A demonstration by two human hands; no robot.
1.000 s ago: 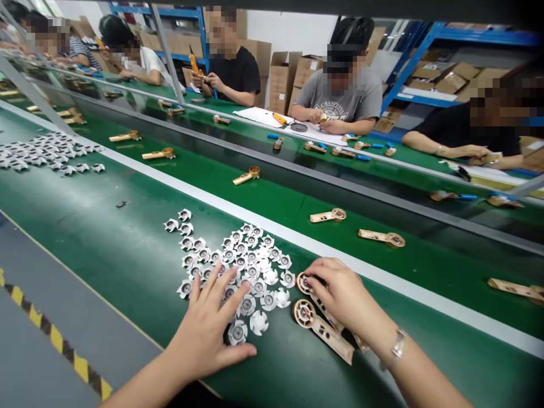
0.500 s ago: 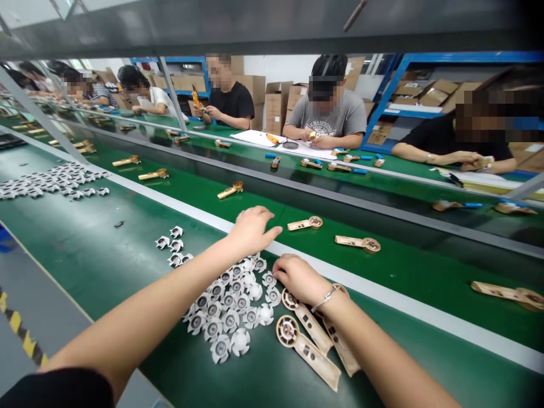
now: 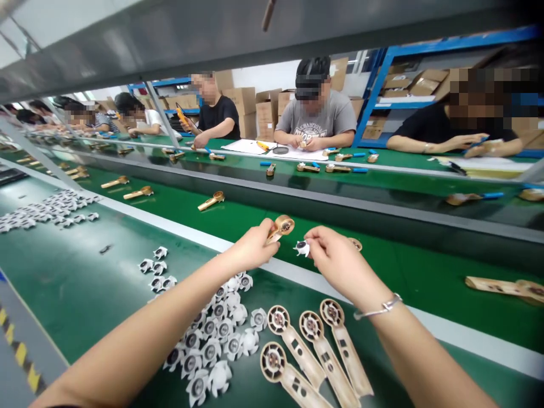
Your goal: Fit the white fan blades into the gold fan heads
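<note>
My left hand (image 3: 254, 247) grips the handle of a gold fan housing (image 3: 284, 225), its round head tilted up toward me over the green belt. Just right of it, my right hand (image 3: 335, 252) pinches a small white fan blade wheel (image 3: 301, 248) between thumb and fingers. The wheel and the housing are apart, with a narrow gap between them. Below my hands lies a heap of white fan blade wheels (image 3: 211, 352), partly hidden by my left forearm. Several gold fan housings (image 3: 311, 325) lie beside the heap, round heads away from me, hollow sides up.
More housings (image 3: 211, 200) lie spaced along the green belt (image 3: 178, 218), behind a white strip (image 3: 157, 220). A second group of blade wheels (image 3: 40, 212) lies far left. Co-workers (image 3: 314, 113) sit across the line. A grey beam (image 3: 238, 39) hangs overhead.
My left hand has picked up a housing from the belt. My right hand has lifted a blade wheel from beside the heap and moved up and right, uncovering the housings below. The camera view has shifted.
</note>
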